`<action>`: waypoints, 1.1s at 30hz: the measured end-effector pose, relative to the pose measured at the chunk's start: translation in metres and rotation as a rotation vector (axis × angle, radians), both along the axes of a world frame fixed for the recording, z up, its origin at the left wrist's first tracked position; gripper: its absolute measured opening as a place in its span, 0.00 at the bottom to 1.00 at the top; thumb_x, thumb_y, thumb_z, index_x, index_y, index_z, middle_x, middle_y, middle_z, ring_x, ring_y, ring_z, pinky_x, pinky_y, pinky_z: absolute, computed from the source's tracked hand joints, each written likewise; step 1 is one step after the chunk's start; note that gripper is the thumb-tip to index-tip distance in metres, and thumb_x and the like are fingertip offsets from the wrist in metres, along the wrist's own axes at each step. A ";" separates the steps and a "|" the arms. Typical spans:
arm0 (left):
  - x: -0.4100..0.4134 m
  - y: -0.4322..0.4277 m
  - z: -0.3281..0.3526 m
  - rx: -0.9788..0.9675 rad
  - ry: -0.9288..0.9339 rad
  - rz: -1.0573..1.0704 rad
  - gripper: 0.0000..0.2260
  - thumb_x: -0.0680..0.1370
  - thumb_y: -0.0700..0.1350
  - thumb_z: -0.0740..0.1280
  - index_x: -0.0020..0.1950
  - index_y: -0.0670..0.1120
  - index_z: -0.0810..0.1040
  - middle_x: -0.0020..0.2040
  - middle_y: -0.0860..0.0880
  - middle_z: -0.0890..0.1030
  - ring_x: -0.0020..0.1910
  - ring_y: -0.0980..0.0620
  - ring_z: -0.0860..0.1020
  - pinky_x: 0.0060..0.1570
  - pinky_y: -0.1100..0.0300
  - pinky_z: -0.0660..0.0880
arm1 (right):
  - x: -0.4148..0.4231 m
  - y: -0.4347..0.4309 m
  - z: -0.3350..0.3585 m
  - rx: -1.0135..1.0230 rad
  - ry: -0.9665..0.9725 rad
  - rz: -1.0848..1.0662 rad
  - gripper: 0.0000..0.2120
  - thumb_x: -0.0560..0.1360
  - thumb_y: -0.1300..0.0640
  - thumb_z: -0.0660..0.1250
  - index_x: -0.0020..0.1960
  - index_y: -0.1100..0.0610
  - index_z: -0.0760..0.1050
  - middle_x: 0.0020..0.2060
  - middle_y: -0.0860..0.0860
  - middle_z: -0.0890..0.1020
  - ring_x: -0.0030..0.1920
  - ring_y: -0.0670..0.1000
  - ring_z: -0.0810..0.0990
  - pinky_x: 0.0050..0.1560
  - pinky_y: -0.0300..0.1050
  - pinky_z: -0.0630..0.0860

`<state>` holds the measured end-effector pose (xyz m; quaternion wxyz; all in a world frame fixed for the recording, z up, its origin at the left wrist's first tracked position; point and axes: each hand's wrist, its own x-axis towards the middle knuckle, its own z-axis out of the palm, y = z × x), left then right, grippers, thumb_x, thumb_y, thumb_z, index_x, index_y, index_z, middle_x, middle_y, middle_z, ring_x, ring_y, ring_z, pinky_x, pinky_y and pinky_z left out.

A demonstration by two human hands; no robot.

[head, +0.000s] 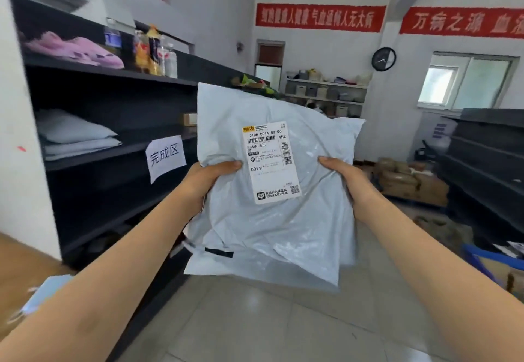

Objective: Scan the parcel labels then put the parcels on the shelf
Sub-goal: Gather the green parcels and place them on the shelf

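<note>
Both arms stretch out. The left grip (211, 178) pinches the grey parcel (269, 234) at its left edge, thumb on top, and the right grip (347, 183) pinches the right edge. The label (270, 163) lies between the grips, facing up. Left of the left grip stands the dark shelf (93, 161) with a paper sign (166, 157). Far beyond hangs a wall clock (383, 59).

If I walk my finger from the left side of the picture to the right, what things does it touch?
pink slippers → paper sign → left hand → label on the parcel → right hand → window
</note>
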<state>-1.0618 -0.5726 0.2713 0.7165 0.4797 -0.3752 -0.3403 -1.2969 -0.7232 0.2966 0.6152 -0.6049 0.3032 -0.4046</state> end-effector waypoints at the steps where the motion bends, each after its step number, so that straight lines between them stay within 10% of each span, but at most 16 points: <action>1: 0.007 -0.010 -0.001 0.008 0.014 0.047 0.21 0.64 0.44 0.78 0.56 0.42 0.81 0.52 0.42 0.84 0.52 0.43 0.83 0.54 0.49 0.78 | 0.014 -0.020 0.001 0.011 0.003 0.057 0.28 0.58 0.48 0.79 0.55 0.56 0.81 0.48 0.53 0.87 0.48 0.54 0.85 0.52 0.47 0.79; 12: 0.129 -0.073 -0.024 0.083 0.093 0.500 0.18 0.65 0.40 0.77 0.53 0.41 0.82 0.47 0.43 0.86 0.42 0.46 0.85 0.36 0.58 0.80 | 0.242 -0.174 -0.040 0.094 0.089 0.563 0.37 0.50 0.43 0.81 0.56 0.54 0.82 0.50 0.55 0.86 0.53 0.58 0.84 0.62 0.55 0.75; 20: 0.293 -0.146 -0.053 0.198 0.227 0.634 0.28 0.58 0.47 0.80 0.55 0.40 0.80 0.48 0.41 0.85 0.48 0.41 0.84 0.53 0.46 0.79 | 0.435 -0.266 -0.065 0.189 0.190 0.680 0.43 0.46 0.39 0.81 0.59 0.51 0.80 0.53 0.55 0.85 0.54 0.59 0.83 0.63 0.55 0.75; 29: 0.467 -0.234 -0.055 0.170 0.328 0.730 0.35 0.56 0.48 0.82 0.60 0.41 0.78 0.54 0.41 0.84 0.53 0.41 0.82 0.58 0.46 0.76 | 0.601 -0.371 -0.078 0.324 -0.035 0.845 0.15 0.75 0.51 0.65 0.55 0.59 0.81 0.44 0.56 0.86 0.46 0.56 0.83 0.46 0.51 0.75; 33: 0.538 -0.267 -0.026 0.102 0.283 0.855 0.36 0.55 0.48 0.81 0.61 0.41 0.77 0.54 0.42 0.83 0.54 0.41 0.82 0.58 0.45 0.76 | 0.689 -0.414 -0.063 0.320 -0.017 0.963 0.22 0.55 0.49 0.80 0.45 0.58 0.84 0.41 0.56 0.86 0.38 0.55 0.86 0.45 0.51 0.75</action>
